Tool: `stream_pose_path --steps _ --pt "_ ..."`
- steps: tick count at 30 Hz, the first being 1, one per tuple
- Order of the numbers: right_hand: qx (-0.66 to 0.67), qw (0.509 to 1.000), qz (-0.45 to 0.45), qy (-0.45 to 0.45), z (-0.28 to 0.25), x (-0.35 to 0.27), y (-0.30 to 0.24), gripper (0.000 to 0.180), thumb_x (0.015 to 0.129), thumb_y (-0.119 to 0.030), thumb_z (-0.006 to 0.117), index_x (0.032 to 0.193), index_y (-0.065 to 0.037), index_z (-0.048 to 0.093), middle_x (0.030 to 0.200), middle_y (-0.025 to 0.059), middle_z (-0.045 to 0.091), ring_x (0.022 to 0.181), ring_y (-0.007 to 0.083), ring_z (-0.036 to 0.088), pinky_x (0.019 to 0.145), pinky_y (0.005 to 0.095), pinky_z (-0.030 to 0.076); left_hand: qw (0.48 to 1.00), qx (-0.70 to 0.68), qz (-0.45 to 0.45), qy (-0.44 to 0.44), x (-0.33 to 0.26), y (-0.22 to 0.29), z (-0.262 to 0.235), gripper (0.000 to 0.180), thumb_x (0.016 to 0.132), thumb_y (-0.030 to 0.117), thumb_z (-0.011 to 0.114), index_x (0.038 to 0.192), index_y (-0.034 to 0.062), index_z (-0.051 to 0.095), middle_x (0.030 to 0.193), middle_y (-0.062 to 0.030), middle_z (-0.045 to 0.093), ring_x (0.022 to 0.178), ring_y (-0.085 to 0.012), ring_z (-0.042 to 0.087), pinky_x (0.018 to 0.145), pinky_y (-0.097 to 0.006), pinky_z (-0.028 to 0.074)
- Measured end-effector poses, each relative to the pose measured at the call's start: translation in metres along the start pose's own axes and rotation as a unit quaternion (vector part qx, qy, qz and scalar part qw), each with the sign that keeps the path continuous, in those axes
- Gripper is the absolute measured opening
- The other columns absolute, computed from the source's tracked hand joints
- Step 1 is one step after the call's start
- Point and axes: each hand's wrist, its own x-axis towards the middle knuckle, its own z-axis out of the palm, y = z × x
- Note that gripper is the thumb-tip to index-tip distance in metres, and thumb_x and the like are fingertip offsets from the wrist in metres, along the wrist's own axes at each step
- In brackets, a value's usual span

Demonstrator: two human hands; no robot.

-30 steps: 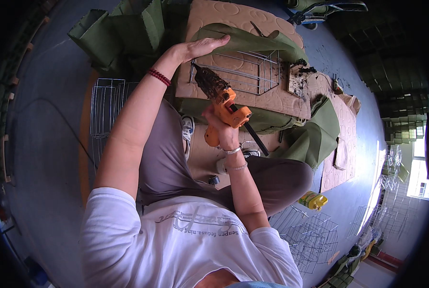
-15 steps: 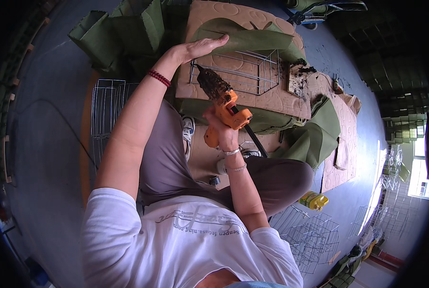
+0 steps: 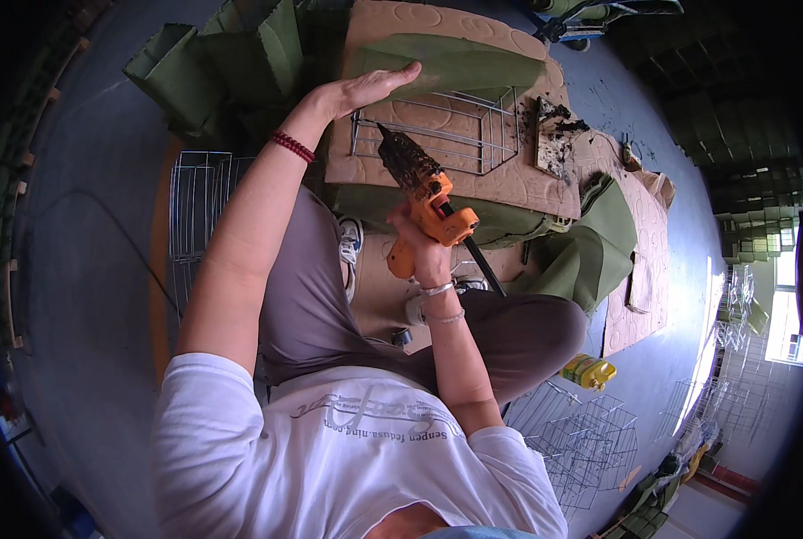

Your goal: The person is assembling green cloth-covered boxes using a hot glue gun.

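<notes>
My right hand [image 3: 419, 242] grips the handle of an orange glue gun [image 3: 442, 218]. The gun's tip, caked in dark residue, points up and left toward a wire frame [image 3: 437, 148] lying on the cardboard-topped work surface. My left hand [image 3: 374, 90] is stretched flat, fingers straight, at the left end of a green fabric piece [image 3: 473, 67]. That fabric lies along the far side of the wire frame and covers part of it.
Folded green fabric boxes [image 3: 230, 67] stand at the far left, near upright wire frames [image 3: 199, 207]. A residue-smeared board [image 3: 552, 139] sits right of the frame. More wire frames [image 3: 581, 440] and a yellow container [image 3: 588, 371] are on the floor at right.
The green fabric's raised, curled right part has settled flatter over the cardboard. My right hand and the glue gun have shifted slightly right; my left hand has barely moved.
</notes>
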Motion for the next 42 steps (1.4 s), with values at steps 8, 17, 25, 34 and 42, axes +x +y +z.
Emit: stream_pose_path --steps 8,17,25,34,42 --pt "0.008 1.0 -0.015 0.013 -0.002 -0.005 -0.004 0.013 0.081 -0.007 0.066 0.094 -0.005 0.062 0.088 -0.0015 0.061 0.08 0.008 0.056 0.071 0.0238 0.045 1.0 -0.002 -0.014 -0.003 -0.005 0.008 0.003 0.084 0.093 0.066 0.033 0.149 0.0064 0.016 0.158 -0.0098 0.011 0.146 -0.0223 0.009 0.118 -0.038 0.011" --pt "0.012 1.0 -0.01 0.001 0.001 -0.002 -0.002 0.015 0.08 -0.008 0.066 0.094 -0.005 0.061 0.088 -0.0013 0.06 0.08 0.0079 0.055 0.07 0.0236 0.044 1.0 -0.005 -0.001 0.004 -0.004 0.007 0.005 0.08 0.094 0.064 0.032 0.15 0.0094 0.016 0.158 -0.0077 0.011 0.146 -0.0219 0.009 0.118 -0.037 0.01" --pt "-0.014 1.0 -0.009 -0.017 0.009 -0.002 -0.004 0.018 0.082 -0.01 0.062 0.098 -0.004 0.058 0.088 0.0016 0.06 0.084 0.0111 0.057 0.075 0.0269 0.045 1.0 -0.001 -0.008 0.004 -0.006 0.009 0.004 0.079 0.094 0.064 0.032 0.15 0.0098 0.017 0.158 -0.0074 0.012 0.145 -0.0216 0.01 0.118 -0.037 0.011" --pt "0.042 0.998 -0.025 0.026 -0.002 -0.009 -0.006 0.013 0.081 -0.008 0.063 0.094 -0.005 0.06 0.087 0.0008 0.06 0.082 0.0104 0.056 0.074 0.025 0.045 1.0 0.0 0.008 0.008 -0.003 0.002 0.002 0.082 0.093 0.065 0.032 0.149 0.0071 0.017 0.157 -0.0092 0.014 0.145 -0.0217 0.012 0.118 -0.037 0.012" --pt "0.055 0.997 -0.035 0.03 -0.008 -0.009 -0.002 0.015 0.081 -0.006 0.063 0.095 -0.004 0.059 0.088 0.0013 0.06 0.084 0.0108 0.057 0.075 0.0258 0.045 1.0 -0.003 -0.009 0.014 -0.001 0.003 0.003 0.079 0.094 0.063 0.033 0.149 0.0084 0.017 0.158 -0.0072 0.014 0.145 -0.0206 0.011 0.118 -0.036 0.012"
